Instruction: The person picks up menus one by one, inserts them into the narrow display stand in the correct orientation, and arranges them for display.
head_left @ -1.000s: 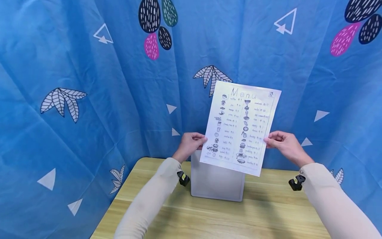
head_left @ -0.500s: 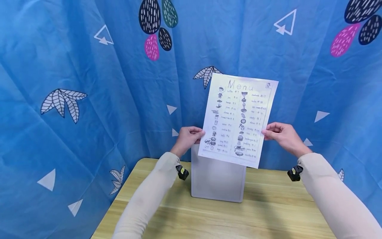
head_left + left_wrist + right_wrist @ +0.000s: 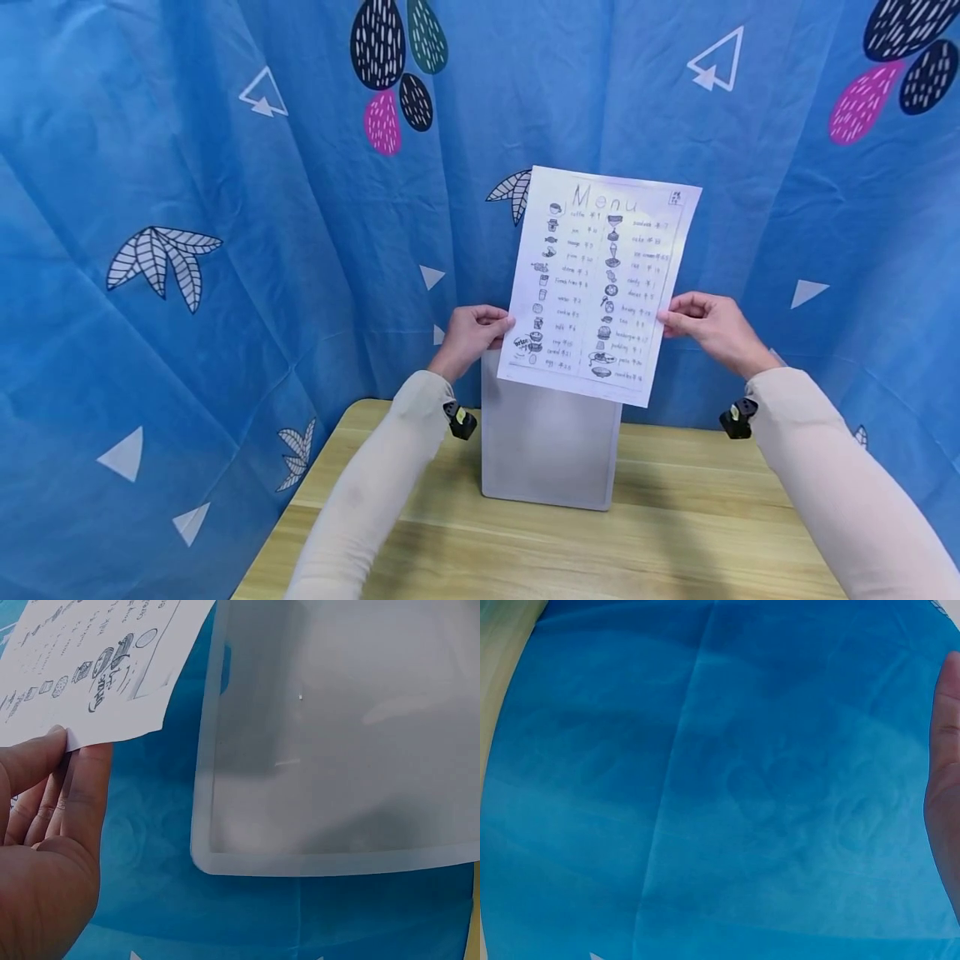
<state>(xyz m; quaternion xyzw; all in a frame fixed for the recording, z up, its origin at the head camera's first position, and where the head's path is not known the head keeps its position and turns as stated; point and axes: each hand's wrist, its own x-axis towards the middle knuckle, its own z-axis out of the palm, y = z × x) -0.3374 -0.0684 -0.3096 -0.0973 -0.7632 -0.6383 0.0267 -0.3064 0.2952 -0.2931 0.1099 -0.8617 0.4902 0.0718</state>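
A white paper menu (image 3: 588, 283), with small food drawings and handwritten prices in two columns, is held up and slightly tilted in the head view. My left hand (image 3: 473, 337) pinches its left edge between thumb and fingers; the left wrist view shows the same grip on the sheet (image 3: 97, 667). At the opposite edge my right hand (image 3: 716, 329) pinches the paper. Behind the menu's lower part stands a whiteboard (image 3: 551, 450) with a pale frame, its top hidden by the sheet. Only a strip of the right hand (image 3: 946, 765) shows in the right wrist view.
The whiteboard stands on a light wooden table (image 3: 480, 550). Close behind the table hangs a blue curtain (image 3: 247, 333) with leaf, triangle and drop patterns, which also runs along the left side. A small black camera (image 3: 460, 421) sits on the left wrist.
Both hands have raised the menu and moved it slightly left, keeping their grip on its edges. More of the whiteboard shows beneath it. The whiteboard stays in place.
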